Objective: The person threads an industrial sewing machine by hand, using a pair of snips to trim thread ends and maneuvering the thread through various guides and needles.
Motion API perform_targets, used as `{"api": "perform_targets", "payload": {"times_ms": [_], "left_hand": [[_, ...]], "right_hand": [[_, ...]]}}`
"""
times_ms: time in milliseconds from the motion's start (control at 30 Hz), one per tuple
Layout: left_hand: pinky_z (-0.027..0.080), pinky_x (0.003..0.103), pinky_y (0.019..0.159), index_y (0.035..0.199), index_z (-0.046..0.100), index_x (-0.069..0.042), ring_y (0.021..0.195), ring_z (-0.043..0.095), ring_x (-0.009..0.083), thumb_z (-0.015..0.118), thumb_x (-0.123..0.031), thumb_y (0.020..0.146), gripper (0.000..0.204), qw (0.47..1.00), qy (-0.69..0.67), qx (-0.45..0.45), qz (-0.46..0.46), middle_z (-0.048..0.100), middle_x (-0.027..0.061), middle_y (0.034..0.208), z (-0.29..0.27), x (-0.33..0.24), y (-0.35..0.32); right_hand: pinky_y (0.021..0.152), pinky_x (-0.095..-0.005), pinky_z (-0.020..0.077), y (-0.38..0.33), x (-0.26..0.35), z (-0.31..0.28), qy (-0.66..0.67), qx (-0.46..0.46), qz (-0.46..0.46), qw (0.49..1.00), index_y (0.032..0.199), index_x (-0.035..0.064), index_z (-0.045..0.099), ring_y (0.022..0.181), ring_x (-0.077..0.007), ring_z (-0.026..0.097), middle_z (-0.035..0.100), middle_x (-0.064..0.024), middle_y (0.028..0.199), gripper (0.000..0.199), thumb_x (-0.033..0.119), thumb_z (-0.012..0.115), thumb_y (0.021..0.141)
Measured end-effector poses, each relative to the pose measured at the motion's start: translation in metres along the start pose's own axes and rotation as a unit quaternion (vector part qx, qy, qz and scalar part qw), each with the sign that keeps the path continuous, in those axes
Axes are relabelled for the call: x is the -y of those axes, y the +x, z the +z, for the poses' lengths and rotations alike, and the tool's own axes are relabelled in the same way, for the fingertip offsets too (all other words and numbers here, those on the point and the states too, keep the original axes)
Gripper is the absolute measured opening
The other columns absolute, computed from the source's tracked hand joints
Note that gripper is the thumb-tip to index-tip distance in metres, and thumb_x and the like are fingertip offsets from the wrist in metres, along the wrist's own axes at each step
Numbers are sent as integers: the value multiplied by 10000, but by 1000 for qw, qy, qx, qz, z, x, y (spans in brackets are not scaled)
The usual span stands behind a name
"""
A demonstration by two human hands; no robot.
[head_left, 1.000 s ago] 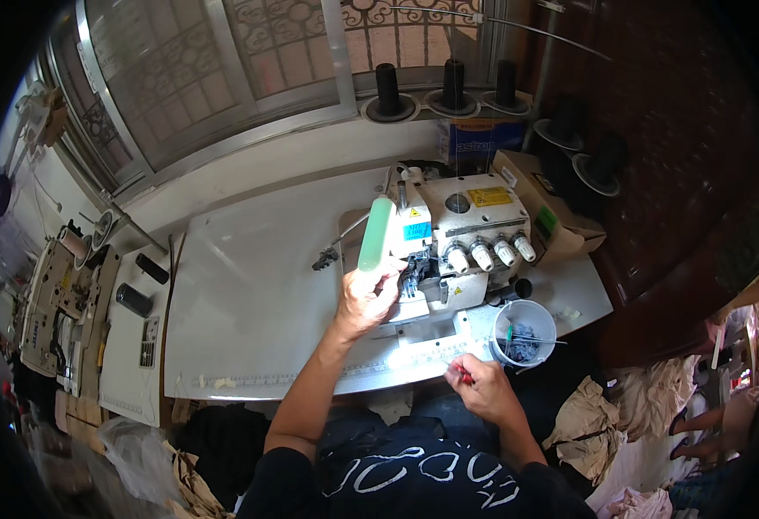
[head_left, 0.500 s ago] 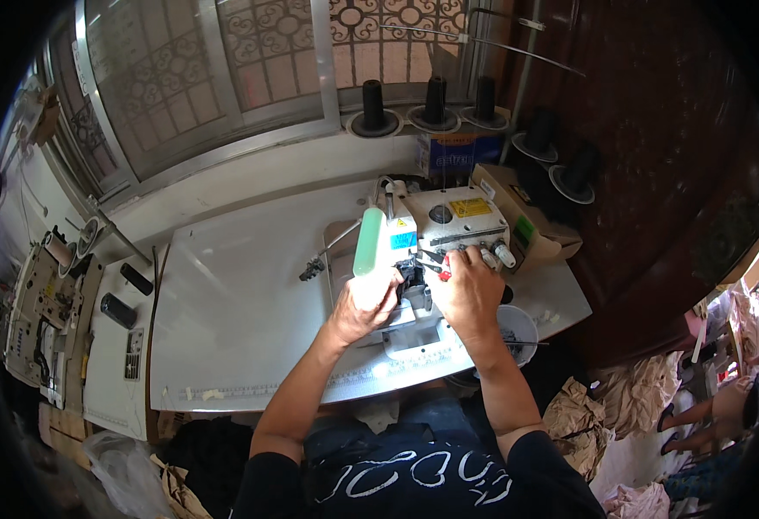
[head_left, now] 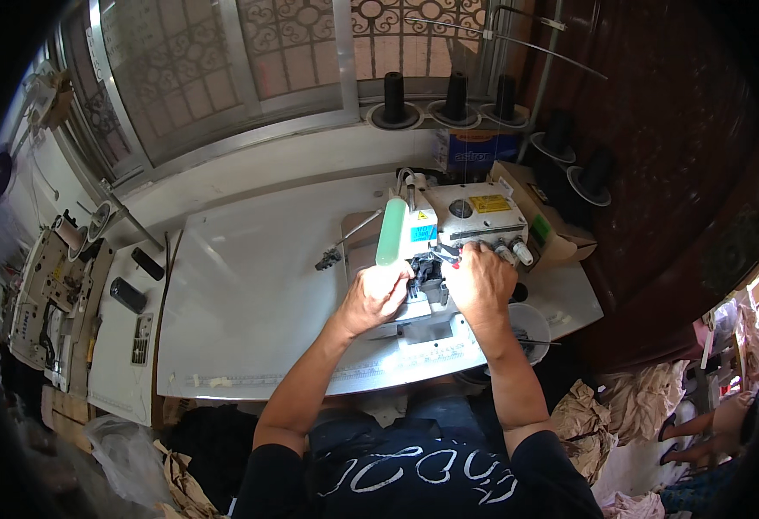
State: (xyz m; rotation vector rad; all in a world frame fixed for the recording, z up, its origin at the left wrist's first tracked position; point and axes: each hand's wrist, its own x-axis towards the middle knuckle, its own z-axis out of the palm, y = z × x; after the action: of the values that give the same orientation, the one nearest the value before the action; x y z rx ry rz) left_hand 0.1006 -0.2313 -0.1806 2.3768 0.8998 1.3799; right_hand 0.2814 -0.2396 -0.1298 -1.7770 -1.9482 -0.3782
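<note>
A white overlock-type sewing machine (head_left: 475,216) stands on the table, its needle area brightly lit. My left hand (head_left: 373,299) is at the left of the black presser-foot parts (head_left: 429,270), fingers drawn together; whatever they pinch is hidden. In my right hand (head_left: 483,282) is a small pair of thread snips (head_left: 451,257) with red on the handles and dark tips. The tips point left, close to the needle area. A pale green, rounded bar (head_left: 391,232) rises above my left hand on the machine's head.
Black thread cones (head_left: 456,101) stand behind the machine, with a cardboard box (head_left: 545,212) to its right. A white bin (head_left: 531,325) sits below my right wrist. Another sewing machine (head_left: 55,303) is at the far left. Crumpled brown paper (head_left: 643,394) lies lower right.
The view has shifted, so the scene sits slightly to the right. The snips' tips look closer together and lie flatter beside the needle area. My left hand stays beside the presser foot.
</note>
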Motion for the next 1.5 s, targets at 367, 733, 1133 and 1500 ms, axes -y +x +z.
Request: {"api": "perform_targets", "payload": {"times_ms": [367, 733, 1133, 1500], "left_hand": [[466, 349, 660, 815, 544, -13, 716, 583, 286, 531, -33, 810, 24, 993, 55, 91, -59, 589, 128, 800, -39, -22, -38], [513, 425, 674, 912, 652, -51, 767, 640, 356, 557, -211, 764, 238, 680, 104, 582, -434, 650, 196, 838, -134, -100, -297], [460, 363, 753, 1015, 572, -7, 840, 571, 321, 570, -90, 826, 207, 968, 175, 37, -176, 587, 173, 977, -92, -79, -69], [433, 353, 787, 832, 655, -22, 896, 551, 220, 614, -56, 793, 67, 995, 32, -47, -83, 606, 103, 821, -1, -31, -17]], "right_hand": [[621, -366, 523, 7, -4, 0, 35, 27, -7, 999, 790, 44, 625, 678, -273, 655, 656, -125, 740, 241, 272, 657, 720], [596, -364, 524, 5, -1, -2, 49, 16, -1, 999, 800, 40, 626, 659, -267, 658, 654, -117, 729, 271, 282, 692, 697], [578, -368, 523, 6, -4, 3, 40, -13, -10, 999, 843, 33, 641, 625, -270, 652, 646, -116, 679, 286, 271, 687, 691], [577, -362, 521, 4, -4, 3, 34, -24, -19, 999, 810, 31, 629, 632, -276, 651, 647, -124, 693, 284, 284, 683, 693]]}}
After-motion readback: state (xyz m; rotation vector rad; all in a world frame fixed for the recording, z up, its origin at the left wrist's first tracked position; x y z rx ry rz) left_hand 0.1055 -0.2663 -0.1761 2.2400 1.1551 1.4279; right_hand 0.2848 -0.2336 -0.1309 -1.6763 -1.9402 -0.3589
